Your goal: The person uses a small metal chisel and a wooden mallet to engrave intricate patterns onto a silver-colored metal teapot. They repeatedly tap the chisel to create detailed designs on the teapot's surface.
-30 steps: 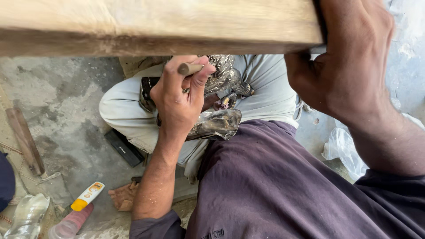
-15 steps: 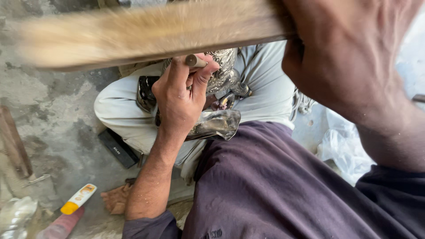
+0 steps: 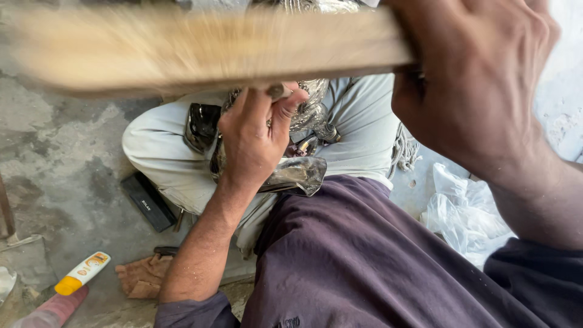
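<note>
My right hand (image 3: 480, 79) is raised close to the camera, gripping one end of a long wooden stick (image 3: 206, 48), which is blurred across the top of the view. My left hand (image 3: 255, 136) is lower, over my lap, closed on a small tool with a wooden handle (image 3: 279, 91). Its tip rests against an embossed silver metal piece (image 3: 297, 173) that lies on my crossed legs. I sit on the floor in pale trousers and a dark purple shirt.
A black rectangular block (image 3: 147, 202) lies on the concrete floor by my knee. A white and yellow tube (image 3: 82, 273) and a pink object lie at the lower left, next to a brown cloth (image 3: 143, 276). A crumpled clear plastic bag (image 3: 464, 212) sits on the right.
The wooden stick in my right hand has swung, tilting and then dropping lower in view, and is now motion-blurred. My left hand has kept its hold on the tool at the metal piece.
</note>
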